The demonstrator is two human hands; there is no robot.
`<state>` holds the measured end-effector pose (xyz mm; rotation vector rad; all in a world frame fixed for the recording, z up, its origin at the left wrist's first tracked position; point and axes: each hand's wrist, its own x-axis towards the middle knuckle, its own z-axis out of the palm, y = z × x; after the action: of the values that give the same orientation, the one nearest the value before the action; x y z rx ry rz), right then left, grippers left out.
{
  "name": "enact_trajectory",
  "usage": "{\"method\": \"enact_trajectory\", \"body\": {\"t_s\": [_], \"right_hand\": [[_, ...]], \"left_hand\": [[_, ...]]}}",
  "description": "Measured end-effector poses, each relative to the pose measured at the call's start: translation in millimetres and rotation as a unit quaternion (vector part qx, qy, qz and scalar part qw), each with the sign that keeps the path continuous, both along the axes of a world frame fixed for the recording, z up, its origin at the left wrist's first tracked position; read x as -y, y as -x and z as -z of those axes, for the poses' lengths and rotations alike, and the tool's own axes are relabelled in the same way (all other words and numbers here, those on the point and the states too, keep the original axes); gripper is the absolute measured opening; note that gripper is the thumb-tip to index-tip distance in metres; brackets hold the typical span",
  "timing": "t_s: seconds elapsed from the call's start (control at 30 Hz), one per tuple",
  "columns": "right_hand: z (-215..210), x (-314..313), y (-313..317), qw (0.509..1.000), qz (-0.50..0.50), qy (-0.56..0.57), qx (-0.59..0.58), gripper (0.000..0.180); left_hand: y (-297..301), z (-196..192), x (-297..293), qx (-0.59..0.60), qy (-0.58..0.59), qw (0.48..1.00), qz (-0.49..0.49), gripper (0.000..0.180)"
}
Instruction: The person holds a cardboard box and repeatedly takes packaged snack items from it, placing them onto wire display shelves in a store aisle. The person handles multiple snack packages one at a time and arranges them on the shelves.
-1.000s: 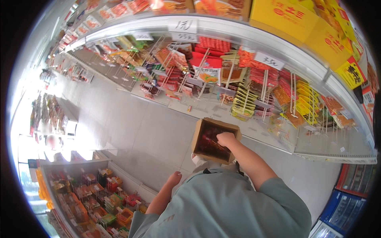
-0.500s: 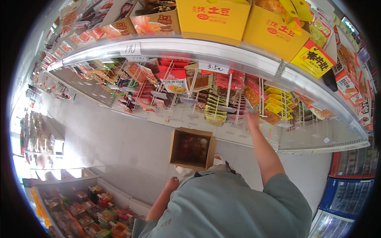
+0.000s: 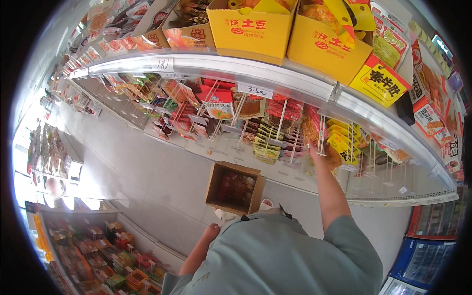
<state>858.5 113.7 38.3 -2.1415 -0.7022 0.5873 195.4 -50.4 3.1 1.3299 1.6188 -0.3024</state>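
Note:
My right arm stretches out to the hanging rack. My right hand (image 3: 315, 150) is at the front end of a white hook (image 3: 322, 132), just under an orange snack packet with a red edge (image 3: 310, 127). Its fingers look closed, but whether they grip the packet is too small to tell. Yellow packets (image 3: 344, 142) hang to its right, green-and-dark packets (image 3: 268, 142) to its left. My left hand (image 3: 211, 232) hangs low beside my body, fingers curled, with nothing visible in it. An open cardboard box (image 3: 211, 184) with dark red packets inside stands on the floor before my feet.
Above the rack runs a shelf edge (image 3: 206, 64) carrying yellow cardboard boxes (image 3: 250, 34) of snacks. A low bin (image 3: 105, 216) of packaged goods stands behind me to the left. A blue-framed cooler (image 3: 418, 260) is at the lower right. Grey floor tiles (image 3: 142, 162) stretch leftward.
My right hand has moved slightly down in the picture and sits closer to the hook's end. The orange packet and neighbouring yellow packets have shifted. The view has shifted slightly; my left hand stays low.

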Motion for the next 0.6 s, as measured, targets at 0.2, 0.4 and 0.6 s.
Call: {"method": "enact_trajectory", "body": {"t_s": [0.2, 0.4, 0.6], "right_hand": [[-27.4, 35.0, 82.6, 0.989, -0.130, 0.056, 0.037, 0.052], [-53.7, 121.0, 162.9, 0.987, -0.012, -0.090, -0.131, 0.034], [-132.9, 115.6, 230.6, 0.986, -0.019, -0.083, -0.142, 0.034]], "left_hand": [[34.8, 10.7, 6.7, 0.006, 0.004, 1.000, 0.005, 0.049], [34.8, 1.0, -24.1, 0.024, -0.021, 0.998, 0.048, 0.047], [54.9, 9.1, -50.1, 0.039, -0.033, 0.997, 0.062, 0.045]]}}
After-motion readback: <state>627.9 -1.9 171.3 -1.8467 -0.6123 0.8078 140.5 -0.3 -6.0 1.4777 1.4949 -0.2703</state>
